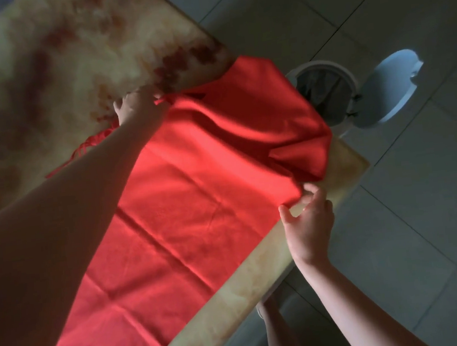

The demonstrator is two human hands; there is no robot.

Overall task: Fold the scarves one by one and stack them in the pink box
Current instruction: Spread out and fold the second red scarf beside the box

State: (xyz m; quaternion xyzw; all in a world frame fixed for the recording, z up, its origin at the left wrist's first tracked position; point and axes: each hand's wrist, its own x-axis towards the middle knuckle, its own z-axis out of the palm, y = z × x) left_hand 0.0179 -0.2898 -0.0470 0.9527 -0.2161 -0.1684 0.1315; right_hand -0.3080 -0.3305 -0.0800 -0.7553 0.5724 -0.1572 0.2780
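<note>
A red scarf (185, 205) lies spread along the marbled table (41, 65), creased in rectangles, with a fringe showing by my left forearm. Its far end is bunched and hangs over the table's corner. My left hand (135, 103) reaches across the cloth and grips its far edge near the fringe. My right hand (308, 220) is at the table's near edge, thumb and fingers pinching the scarf's near border. The pink box is out of view.
The table's pale front edge (260, 276) runs diagonally from lower left to upper right. Beyond the corner a white pedal bin (323, 89) with its lid (393, 85) flipped open stands on the grey tiled floor (409, 210).
</note>
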